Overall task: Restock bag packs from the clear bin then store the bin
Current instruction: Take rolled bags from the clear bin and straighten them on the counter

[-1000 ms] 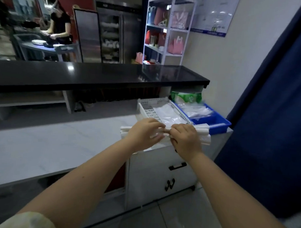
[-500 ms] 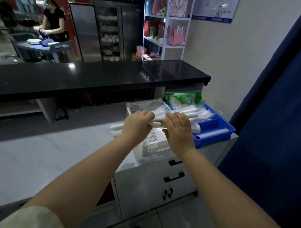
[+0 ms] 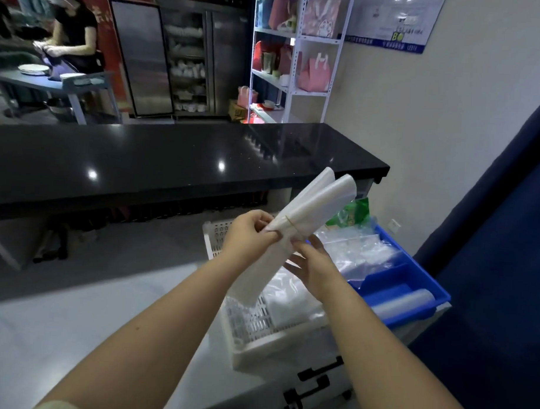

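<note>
Held tilted between the two hands, well above the white basket (image 3: 257, 347): one bag pack (image 3: 308, 205), a flat white folded bundle cinched by a thin rubber band (image 3: 292, 225) near its middle. Upper end fanned up and away from the hands, lower end hanging toward the basket just below them. Lifted clear like this, probably, to get at the band or to square the pack up before laying it among the loose film in the basket.

Pinched at the band by the left hand (image 3: 249, 234), fingers curled in tight, wrist raised, forearm reaching forward. Met from the right and slightly lower by the right hand (image 3: 312, 264): palm turned up, fingers loosely spread and mostly straight, tips touching the pack just under the band, no closed grip to be seen.

Just right of the right hand, a blue tray (image 3: 413, 276) with clear bags and a pale roll (image 3: 403, 302), and a green packet (image 3: 352, 213) at its far end. No clear bin plainly told apart here. Storing not yet begun, by the look of it.
</note>
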`<state>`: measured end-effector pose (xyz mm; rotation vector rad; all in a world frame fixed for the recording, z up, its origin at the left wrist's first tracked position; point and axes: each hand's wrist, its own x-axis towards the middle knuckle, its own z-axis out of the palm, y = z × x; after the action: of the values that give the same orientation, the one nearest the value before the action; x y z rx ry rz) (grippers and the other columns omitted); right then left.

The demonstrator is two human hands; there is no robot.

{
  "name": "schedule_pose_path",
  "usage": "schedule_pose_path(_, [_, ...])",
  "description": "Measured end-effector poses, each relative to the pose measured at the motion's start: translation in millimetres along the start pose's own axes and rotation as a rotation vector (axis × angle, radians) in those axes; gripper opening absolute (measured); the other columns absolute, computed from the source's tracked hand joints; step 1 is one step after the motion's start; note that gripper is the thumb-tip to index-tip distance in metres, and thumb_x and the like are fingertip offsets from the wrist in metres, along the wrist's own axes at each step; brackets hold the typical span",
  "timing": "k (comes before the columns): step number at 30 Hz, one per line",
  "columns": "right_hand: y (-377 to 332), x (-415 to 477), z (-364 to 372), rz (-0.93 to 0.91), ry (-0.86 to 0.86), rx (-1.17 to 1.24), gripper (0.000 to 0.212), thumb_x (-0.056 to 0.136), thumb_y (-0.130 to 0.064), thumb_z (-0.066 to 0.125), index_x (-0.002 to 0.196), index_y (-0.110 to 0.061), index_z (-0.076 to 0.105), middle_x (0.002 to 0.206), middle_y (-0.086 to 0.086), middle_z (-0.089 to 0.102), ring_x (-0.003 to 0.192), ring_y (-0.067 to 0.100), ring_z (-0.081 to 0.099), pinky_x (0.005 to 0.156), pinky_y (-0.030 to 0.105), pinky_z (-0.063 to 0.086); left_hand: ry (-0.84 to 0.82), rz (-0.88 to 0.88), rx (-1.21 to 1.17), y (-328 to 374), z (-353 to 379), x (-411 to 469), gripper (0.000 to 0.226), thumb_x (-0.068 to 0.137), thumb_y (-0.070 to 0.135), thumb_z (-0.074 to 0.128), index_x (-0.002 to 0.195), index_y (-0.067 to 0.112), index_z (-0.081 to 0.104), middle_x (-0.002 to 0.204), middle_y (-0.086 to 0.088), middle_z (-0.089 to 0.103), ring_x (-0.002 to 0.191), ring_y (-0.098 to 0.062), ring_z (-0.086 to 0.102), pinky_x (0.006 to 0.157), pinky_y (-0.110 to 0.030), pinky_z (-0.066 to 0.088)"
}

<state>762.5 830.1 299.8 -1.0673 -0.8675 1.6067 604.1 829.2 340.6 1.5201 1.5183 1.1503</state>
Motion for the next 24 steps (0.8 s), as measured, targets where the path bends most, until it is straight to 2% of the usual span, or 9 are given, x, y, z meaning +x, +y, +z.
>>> schedule_pose_path(2, [-3,12,-13,0.019,-0.089,0.142,0.043,0.091,-0.009,0.051,0.133,-0.010,0.044,0.121,0.018,0.058,0.108,0.033,0.057,0.097,0.049,0.045,-0.032,-0.111,-0.126,-3,10,11,0.019,0.068,0.020,0.079,0.082,0.022,0.067,0.083,-0.004,0.071,0.077,-0.021,0.066,0.071,-0.038,0.055])
schedule_pose_path(5, [-5,29,-30,0.041,-0.169,0.250,0.049,0.086,-0.008,0.056,0.133,-0.012,0.046,0.129,0.023,0.055,0.113,0.037,0.055,0.099,0.052,0.043,-0.076,-0.275,-0.227,-11,23,21,0.028,0.065,0.016,0.084,0.087,0.018,0.065,0.088,-0.011,0.070,0.078,-0.026,0.067,0.068,-0.036,0.056])
schedule_pose_path(9, [1,58,-38,0.129,-0.189,0.217,0.040,0.087,-0.004,0.055,0.126,-0.014,0.052,0.112,0.019,0.066,0.093,0.033,0.066,0.079,0.046,0.056,-0.065,-0.401,-0.232,-26,33,28,0.041,0.065,0.016,0.085,0.098,0.016,0.061,0.079,-0.004,0.068,0.066,-0.019,0.066,0.059,-0.030,0.054])
schedule_pose_path(11, [9,72,-36,0.209,-0.182,0.149,0.037,0.088,-0.002,0.053,0.123,-0.014,0.052,0.102,0.016,0.068,0.082,0.030,0.068,0.075,0.045,0.054,-0.026,-0.437,-0.139,-36,33,26,0.042,0.064,0.023,0.086,0.098,0.018,0.060,0.085,-0.003,0.069,0.072,-0.018,0.067,0.060,-0.030,0.056])
schedule_pose_path(13, [18,84,-32,0.288,-0.209,0.072,0.038,0.087,0.000,0.052,0.122,-0.014,0.050,0.105,0.018,0.065,0.081,0.030,0.067,0.074,0.046,0.054,0.036,-0.410,0.044,-48,28,20,0.041,0.061,0.036,0.085,0.091,0.024,0.061,0.086,0.004,0.068,0.074,-0.012,0.066,0.060,-0.026,0.052])
schedule_pose_path(16, [30,98,-20,0.384,-0.263,-0.053,0.038,0.086,-0.001,0.056,0.119,-0.017,0.051,0.103,0.016,0.065,0.075,0.028,0.068,0.060,0.038,0.056,0.109,-0.335,0.374,-64,15,8,0.043,0.057,0.059,0.075,0.085,0.029,0.066,0.081,0.014,0.065,0.074,-0.007,0.061,0.063,-0.028,0.050])
schedule_pose_path(19, [48,107,-2,0.456,-0.290,-0.153,0.042,0.083,-0.003,0.059,0.120,-0.021,0.051,0.103,0.016,0.067,0.082,0.031,0.067,0.073,0.046,0.055,0.288,-0.321,0.495,-82,1,-4,0.036,0.070,0.060,0.067,0.093,0.033,0.066,0.091,0.016,0.060,0.082,-0.007,0.056,0.068,-0.028,0.047])
schedule_pose_path(21, [61,109,10,0.486,-0.277,-0.223,0.044,0.082,-0.004,0.060,0.122,-0.021,0.050,0.106,0.017,0.066,0.087,0.032,0.066,0.080,0.047,0.054,0.402,-0.327,0.511,-95,-5,-14,0.031,0.077,0.049,0.067,0.102,0.031,0.063,0.099,0.011,0.058,0.090,-0.010,0.055,0.073,-0.029,0.046])
schedule_pose_path(24, [81,108,16,0.492,-0.207,-0.297,0.048,0.083,-0.006,0.063,0.126,-0.017,0.046,0.114,0.018,0.062,0.094,0.033,0.064,0.087,0.047,0.054,0.453,-0.353,0.538,-107,-4,-28,0.028,0.081,0.035,0.066,0.108,0.026,0.062,0.107,0.007,0.059,0.100,-0.015,0.056,0.081,-0.032,0.047])
